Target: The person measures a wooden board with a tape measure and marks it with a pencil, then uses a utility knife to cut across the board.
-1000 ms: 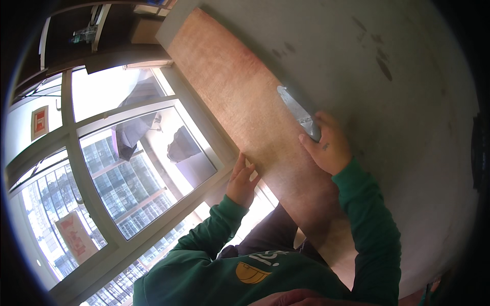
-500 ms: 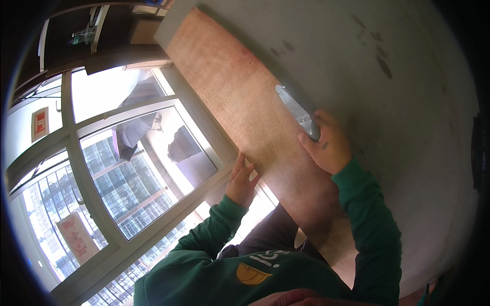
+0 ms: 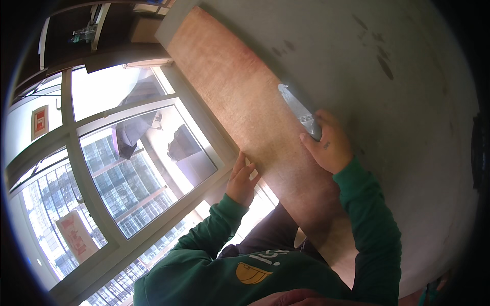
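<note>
Near the right edge of a brown wooden board [image 3: 224,76] lies a long, narrow grey object [image 3: 298,109] with a shiny, pale upper face. Its exact kind I cannot make out; it may be wrapped in clear plastic. My right hand [image 3: 329,148] is closed around its near end, fingers on the far right side and thumb on the left. That near end is partly hidden by the hand. My left hand [image 3: 241,182] rests at the board's left edge, fingers apart and holding nothing, with the index finger stretched along the edge.
A grey wall-like surface [image 3: 408,127] with dark smudges borders the board on the right. To the left stands a white-framed window [image 3: 122,224], with umbrellas [image 3: 135,135] showing through the glass. Dark shelves [image 3: 69,48] are at the far left. My legs [image 3: 265,229] are below the board.
The long grey object has shifted very slightly to the right along with my right hand. My left hand stays at the same place on the board's edge.
</note>
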A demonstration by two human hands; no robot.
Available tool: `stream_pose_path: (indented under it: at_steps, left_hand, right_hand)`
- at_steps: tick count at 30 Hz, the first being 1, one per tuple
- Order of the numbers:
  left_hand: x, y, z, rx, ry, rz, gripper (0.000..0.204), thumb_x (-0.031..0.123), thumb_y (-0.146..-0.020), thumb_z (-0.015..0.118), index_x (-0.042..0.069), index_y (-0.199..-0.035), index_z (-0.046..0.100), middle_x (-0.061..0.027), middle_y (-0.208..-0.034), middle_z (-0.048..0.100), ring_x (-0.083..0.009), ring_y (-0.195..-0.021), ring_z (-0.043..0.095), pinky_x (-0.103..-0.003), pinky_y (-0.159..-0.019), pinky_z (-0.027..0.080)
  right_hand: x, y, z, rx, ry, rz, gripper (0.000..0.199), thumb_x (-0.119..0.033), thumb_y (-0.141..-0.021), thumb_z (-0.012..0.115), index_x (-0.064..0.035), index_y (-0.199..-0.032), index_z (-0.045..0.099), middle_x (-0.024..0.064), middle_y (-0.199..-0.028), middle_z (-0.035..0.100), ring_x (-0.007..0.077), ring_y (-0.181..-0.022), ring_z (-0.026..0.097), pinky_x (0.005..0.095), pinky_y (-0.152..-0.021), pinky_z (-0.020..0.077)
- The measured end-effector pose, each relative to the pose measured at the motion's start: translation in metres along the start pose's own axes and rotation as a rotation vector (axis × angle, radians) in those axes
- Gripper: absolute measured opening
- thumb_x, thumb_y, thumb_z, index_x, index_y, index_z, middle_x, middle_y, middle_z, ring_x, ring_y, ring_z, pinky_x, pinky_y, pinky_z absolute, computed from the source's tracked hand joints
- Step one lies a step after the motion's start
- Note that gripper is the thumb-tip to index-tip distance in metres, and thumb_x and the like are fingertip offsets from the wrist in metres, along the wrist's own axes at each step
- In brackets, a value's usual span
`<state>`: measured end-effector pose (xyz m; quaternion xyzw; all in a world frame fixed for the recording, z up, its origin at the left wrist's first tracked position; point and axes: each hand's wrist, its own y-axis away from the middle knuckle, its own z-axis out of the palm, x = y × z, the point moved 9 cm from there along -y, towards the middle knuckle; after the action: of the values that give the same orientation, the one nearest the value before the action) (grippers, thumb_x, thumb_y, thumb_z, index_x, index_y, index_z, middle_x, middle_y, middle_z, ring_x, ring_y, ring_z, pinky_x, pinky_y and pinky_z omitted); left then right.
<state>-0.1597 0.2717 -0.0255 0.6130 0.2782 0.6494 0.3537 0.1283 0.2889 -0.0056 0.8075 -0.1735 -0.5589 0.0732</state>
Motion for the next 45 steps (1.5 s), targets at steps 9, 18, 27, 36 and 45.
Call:
stream_pose_path:
  at_steps: [9,18,27,36,45]
  left_hand:
    - [0.001,0.002,-0.001,0.025,-0.005,-0.019,0.070,0.012,-0.095,0.046,0.009,-0.158,0.015,0.0019,-0.161,0.022,-0.0162,-0.134,0.037,-0.048,-0.111,0.027]
    - [0.004,0.000,0.001,0.077,-0.082,0.012,0.066,0.010,-0.094,0.052,0.008,-0.155,0.026,0.0004,-0.145,0.044,-0.0153,-0.121,0.049,-0.044,-0.102,0.038]
    - [0.010,0.001,0.010,0.033,-0.144,0.079,0.068,0.008,-0.094,0.056,0.001,-0.154,0.024,-0.0112,-0.132,0.053,-0.0188,-0.114,0.055,-0.031,-0.100,0.041]
    - [0.009,-0.005,0.023,0.008,-0.215,0.256,0.065,0.002,-0.092,0.055,0.001,-0.151,0.027,-0.0137,-0.127,0.057,-0.0190,-0.112,0.057,-0.031,-0.096,0.045]
    - [0.012,-0.006,-0.018,0.348,-0.431,0.558,0.071,0.011,-0.091,0.062,0.000,-0.152,0.028,-0.0189,-0.149,0.040,-0.0287,-0.133,0.045,-0.037,-0.108,0.037]
  right_hand:
    - [-0.011,0.003,-0.008,0.135,0.044,-0.106,0.047,-0.016,-0.080,0.070,0.0109,-0.118,0.061,0.0189,-0.110,0.059,0.0352,-0.105,0.057,0.0407,-0.092,0.0474]
    - [-0.006,0.001,-0.002,0.096,0.037,-0.086,0.048,-0.016,-0.081,0.070,0.0109,-0.119,0.061,0.0199,-0.111,0.058,0.0353,-0.106,0.057,0.0409,-0.093,0.0475]
    - [-0.002,0.001,0.001,0.057,0.071,-0.030,0.050,-0.021,-0.082,0.070,0.0099,-0.120,0.061,0.0200,-0.115,0.057,0.0368,-0.109,0.056,0.0417,-0.095,0.0470]
    - [-0.013,0.023,-0.012,0.166,0.189,-0.121,0.048,-0.020,-0.083,0.069,0.0075,-0.121,0.061,0.0208,-0.118,0.057,0.0369,-0.111,0.054,0.0425,-0.096,0.0460]
    - [0.006,0.162,-0.042,0.175,0.028,0.069,0.036,-0.017,-0.081,0.071,-0.0027,-0.114,0.065,0.0189,-0.109,0.062,0.0386,-0.100,0.059,0.0449,-0.086,0.0493]
